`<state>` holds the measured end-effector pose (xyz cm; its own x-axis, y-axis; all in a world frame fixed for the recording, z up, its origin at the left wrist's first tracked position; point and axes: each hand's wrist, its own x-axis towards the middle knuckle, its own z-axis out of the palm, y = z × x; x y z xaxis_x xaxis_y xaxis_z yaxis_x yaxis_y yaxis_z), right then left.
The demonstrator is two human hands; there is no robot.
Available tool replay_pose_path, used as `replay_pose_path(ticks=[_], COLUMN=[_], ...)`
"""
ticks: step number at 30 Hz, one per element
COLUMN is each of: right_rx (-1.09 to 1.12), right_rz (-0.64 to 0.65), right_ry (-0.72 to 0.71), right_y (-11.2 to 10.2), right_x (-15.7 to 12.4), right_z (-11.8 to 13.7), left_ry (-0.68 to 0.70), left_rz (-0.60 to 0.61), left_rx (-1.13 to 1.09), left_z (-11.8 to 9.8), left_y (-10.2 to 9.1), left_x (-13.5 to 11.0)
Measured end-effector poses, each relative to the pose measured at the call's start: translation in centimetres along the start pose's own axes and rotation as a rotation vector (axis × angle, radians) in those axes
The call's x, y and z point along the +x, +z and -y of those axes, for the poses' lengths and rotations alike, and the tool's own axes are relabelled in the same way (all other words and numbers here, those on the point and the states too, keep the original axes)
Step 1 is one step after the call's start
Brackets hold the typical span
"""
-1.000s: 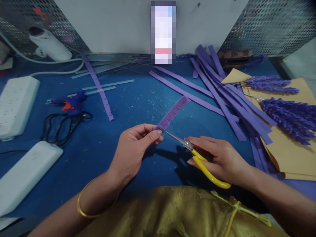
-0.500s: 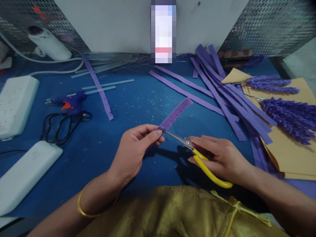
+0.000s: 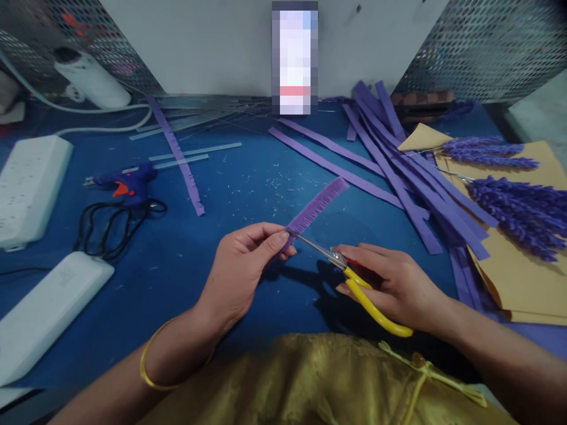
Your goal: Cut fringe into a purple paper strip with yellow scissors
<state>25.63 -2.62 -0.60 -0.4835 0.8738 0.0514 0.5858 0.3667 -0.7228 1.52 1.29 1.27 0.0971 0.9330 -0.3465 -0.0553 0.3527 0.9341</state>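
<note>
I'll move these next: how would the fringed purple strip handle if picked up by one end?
Probably light and fairly springy: pinched at one end by the left hand, the fringed purple strip juts out unsupported without drooping. Its cuts likely make it tear easily.

glue gun (image 3: 128,185) left of paper strip (image 3: 315,205)

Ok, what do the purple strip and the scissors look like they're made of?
The purple strip looks like thin matte paper or craft foam: it stands out stiffly and shows fine fringe cuts. The scissors have shiny metal blades and glossy yellow handles, probably plastic or plastic-coated.
</note>
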Motion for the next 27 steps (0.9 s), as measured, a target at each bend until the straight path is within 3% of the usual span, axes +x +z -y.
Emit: replay_pose_path(ticks=[12,21,27], right_rx=[-0.047,0.170,0.182], right_rz=[-0.027,0.071,0.041], right_ry=[-0.054,0.102,0.126], right_y=[-0.39,-0.54,-0.43], right_x=[0.19,0.24,0.32], right_z=[0.12,0.24,0.21], left_ry=[-0.030,-0.205,-0.157], left_rz=[0.025,0.105,0.077], left_rx=[-0.032,-0.215,-0.119], left_z=[-0.14,-0.42,-0.19], left_y=[0.11,0.12,0.04], left_x=[-0.09,0.46,0.33])
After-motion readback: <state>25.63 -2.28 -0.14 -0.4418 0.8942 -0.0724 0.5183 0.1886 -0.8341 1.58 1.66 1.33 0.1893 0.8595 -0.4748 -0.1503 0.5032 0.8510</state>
